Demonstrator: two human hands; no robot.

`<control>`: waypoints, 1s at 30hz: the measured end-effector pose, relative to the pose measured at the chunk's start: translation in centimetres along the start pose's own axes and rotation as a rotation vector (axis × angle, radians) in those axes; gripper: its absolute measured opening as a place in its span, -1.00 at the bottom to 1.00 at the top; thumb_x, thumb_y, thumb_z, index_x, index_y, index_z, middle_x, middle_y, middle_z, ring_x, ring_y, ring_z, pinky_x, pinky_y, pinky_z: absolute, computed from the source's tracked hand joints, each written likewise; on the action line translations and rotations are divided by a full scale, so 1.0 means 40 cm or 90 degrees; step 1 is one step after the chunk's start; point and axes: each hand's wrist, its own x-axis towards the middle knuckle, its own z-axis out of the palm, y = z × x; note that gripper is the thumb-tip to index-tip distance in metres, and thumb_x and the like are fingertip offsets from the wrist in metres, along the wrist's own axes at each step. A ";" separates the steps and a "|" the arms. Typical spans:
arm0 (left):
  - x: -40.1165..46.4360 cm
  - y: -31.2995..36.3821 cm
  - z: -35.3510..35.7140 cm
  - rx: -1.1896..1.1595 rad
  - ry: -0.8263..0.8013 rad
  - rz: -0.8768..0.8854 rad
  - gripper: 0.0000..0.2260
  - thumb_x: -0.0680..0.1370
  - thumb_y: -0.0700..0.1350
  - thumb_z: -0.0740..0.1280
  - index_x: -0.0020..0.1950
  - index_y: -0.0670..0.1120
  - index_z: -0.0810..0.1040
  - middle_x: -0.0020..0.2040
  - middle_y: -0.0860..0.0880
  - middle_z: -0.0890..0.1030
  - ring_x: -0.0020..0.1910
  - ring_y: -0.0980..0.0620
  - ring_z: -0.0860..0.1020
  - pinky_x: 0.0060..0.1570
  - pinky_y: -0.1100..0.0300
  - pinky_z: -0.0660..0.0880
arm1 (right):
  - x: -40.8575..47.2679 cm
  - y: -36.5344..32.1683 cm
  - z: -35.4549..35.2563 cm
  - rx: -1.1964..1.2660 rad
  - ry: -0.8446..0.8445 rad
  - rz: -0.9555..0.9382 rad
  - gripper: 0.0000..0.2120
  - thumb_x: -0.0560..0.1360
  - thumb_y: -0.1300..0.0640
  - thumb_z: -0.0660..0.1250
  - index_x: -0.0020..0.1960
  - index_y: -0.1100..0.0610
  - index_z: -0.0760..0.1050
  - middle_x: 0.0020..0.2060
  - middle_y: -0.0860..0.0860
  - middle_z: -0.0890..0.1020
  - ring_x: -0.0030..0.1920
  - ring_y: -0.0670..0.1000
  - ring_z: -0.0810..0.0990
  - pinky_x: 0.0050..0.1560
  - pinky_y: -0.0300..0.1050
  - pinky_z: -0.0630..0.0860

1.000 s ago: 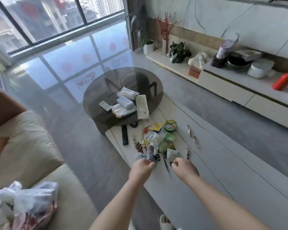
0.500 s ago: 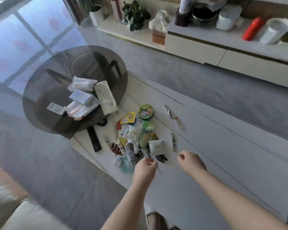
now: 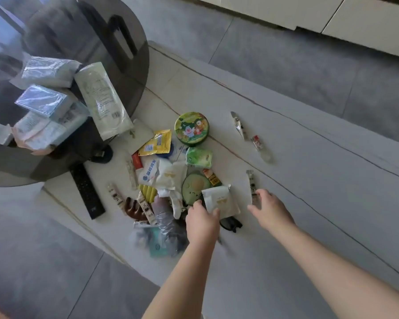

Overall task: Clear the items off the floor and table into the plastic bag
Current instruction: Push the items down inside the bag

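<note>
Both hands are now reaching farther into the clutter, left hand (image 3: 202,223) pinching a white square sachet (image 3: 220,201), right hand (image 3: 271,209) hovering open-fingered beside a slim clear sachet (image 3: 252,185).

Bare pale tabletop (image 3: 309,203) is seen to the right of the litter pile (image 3: 171,180) and toward the near edge; passage there is broken only by three slim sachets (image 3: 238,126), lying apart. The pile's left flank is closed by a black remote (image 3: 86,192) and the overhanging dark glass round table (image 3: 55,72), itself loaded with wrapped packets (image 3: 44,102). Sunglasses (image 3: 231,223) are lodged between the two hands.
</note>
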 end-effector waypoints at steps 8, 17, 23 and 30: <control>0.099 0.002 0.054 0.017 0.077 -0.017 -0.60 0.46 0.16 0.37 0.01 -0.07 0.30 0.06 -0.04 0.56 0.08 -0.11 0.55 0.03 -0.02 0.48 | 0.139 -0.026 0.047 -0.040 0.076 0.023 -0.52 0.52 0.02 0.33 0.34 0.16 0.28 0.24 0.12 0.43 0.23 0.12 0.45 0.05 0.00 0.48; 0.112 0.029 0.054 0.013 0.035 0.003 -0.70 0.49 0.12 0.35 0.01 -0.05 0.39 -0.10 0.05 0.51 -0.12 0.02 0.48 -0.22 0.14 0.38 | 0.178 -0.016 0.060 -0.075 0.097 0.014 -0.77 0.54 0.17 0.23 0.16 0.21 0.37 0.14 0.14 0.49 0.14 0.15 0.49 -0.11 -0.07 0.40; 0.108 0.066 0.047 -0.082 -0.005 0.060 -0.80 0.52 0.06 0.33 -0.11 -0.08 0.52 -0.13 -0.03 0.60 -0.16 0.00 0.55 -0.16 0.06 0.51 | 0.204 -0.021 -0.041 -0.011 0.148 0.007 -0.78 0.56 0.19 0.12 0.13 0.29 0.37 0.16 0.23 0.41 0.07 0.25 0.49 -0.16 -0.03 0.32; 0.155 0.166 0.056 -0.197 -0.028 0.082 -0.89 0.55 -0.05 0.32 -0.06 -0.08 0.53 -0.15 -0.02 0.60 -0.16 0.01 0.56 -0.21 0.15 0.50 | 0.343 -0.030 -0.138 -0.051 0.209 -0.036 -0.68 0.55 0.13 0.24 0.26 0.21 0.35 0.21 0.17 0.50 0.25 0.21 0.36 0.06 0.03 0.42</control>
